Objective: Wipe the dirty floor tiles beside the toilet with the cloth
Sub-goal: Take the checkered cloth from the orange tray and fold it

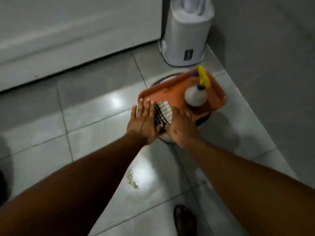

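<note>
A folded cloth [163, 114] with dark and pale stripes sits pressed between my two hands over the near edge of an orange tray [170, 92]. My left hand [143, 122] lies flat against the cloth's left side, fingers straight. On the cloth's right side my right hand [181, 127] presses in, palm down. A yellowish wet stain [132, 181] marks the grey floor tiles [95, 133] below my arms. The view is blurred.
A spray bottle [197, 92] with a yellow and blue trigger stands on the tray, which rests on a round white basin [167, 139]. A white bin [185, 34] stands in the corner by the grey wall. A white panel runs along the back. My sandalled foot [185, 218] shows below.
</note>
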